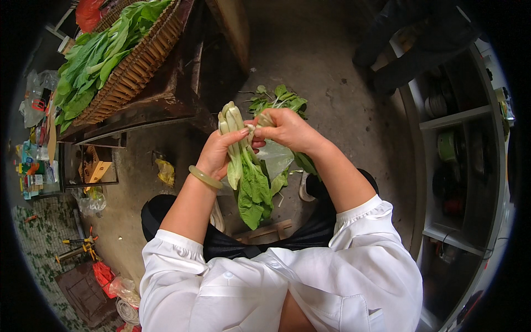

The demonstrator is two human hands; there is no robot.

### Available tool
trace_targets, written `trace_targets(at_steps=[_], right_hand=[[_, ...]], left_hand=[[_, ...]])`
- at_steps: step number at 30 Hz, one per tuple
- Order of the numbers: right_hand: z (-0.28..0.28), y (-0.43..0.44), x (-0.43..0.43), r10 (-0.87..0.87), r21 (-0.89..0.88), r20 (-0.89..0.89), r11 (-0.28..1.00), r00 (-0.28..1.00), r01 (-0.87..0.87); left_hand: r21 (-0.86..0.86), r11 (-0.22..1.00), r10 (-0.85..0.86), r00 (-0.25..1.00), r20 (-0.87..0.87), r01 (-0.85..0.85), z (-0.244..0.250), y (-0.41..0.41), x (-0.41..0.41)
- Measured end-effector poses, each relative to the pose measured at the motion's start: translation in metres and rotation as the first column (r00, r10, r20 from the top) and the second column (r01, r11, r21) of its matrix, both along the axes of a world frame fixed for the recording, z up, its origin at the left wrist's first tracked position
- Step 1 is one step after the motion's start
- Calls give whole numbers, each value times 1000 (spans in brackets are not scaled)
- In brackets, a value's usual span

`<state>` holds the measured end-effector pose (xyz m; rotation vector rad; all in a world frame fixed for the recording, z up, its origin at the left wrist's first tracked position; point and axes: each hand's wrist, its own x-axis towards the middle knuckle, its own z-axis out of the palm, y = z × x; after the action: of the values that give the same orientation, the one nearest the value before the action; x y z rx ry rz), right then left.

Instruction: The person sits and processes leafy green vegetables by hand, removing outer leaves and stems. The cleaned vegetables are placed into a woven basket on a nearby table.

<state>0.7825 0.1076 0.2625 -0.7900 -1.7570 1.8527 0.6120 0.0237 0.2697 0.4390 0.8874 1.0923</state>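
My left hand point(222, 151), with a pale bangle at its wrist, grips a bunch of leafy greens point(255, 195), white stems up and leaves hanging down. Close against it, my right hand point(286, 129) pinches pale stems at the bunch's upper right; some leaves hang below that hand. Under the hands lies a clear plastic bag point(274, 155), partly hidden. Beyond them, a pile of loose green leaves point(290, 101) rests on the floor.
A wicker basket point(128, 79) heaped with greens point(97, 62) stands on a dark wooden table point(157, 97) at upper left. Shelves point(456, 118) holding pots line the right side. Another person's dark-clothed legs point(415, 62) are at upper right. A yellow plastic wrapper point(166, 172) lies on the floor.
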Motion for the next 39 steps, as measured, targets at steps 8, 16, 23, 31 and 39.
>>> trace_targets(at_steps=[8,16,23,31,39], right_hand=[[20,-1,5,-98,-64,5,993,995,98],[24,17,23,-196,-243,-29,952,980,184],[30,27,35,-282,-221,-80,940,956,259],[29,30,35,-288,-251,-120,935,950,251],[28,29,34,-321,-292,-121,916,939,275]], left_hand=[[-17,1000,-14,1000,-8,14,3,0,1],[-35,999,-30,998,50,31,3,0,-2],[-19,999,-48,999,26,49,0,0,-5],[14,989,-145,988,52,144,6,-1,-1],[65,985,-166,981,101,160,12,-2,2]])
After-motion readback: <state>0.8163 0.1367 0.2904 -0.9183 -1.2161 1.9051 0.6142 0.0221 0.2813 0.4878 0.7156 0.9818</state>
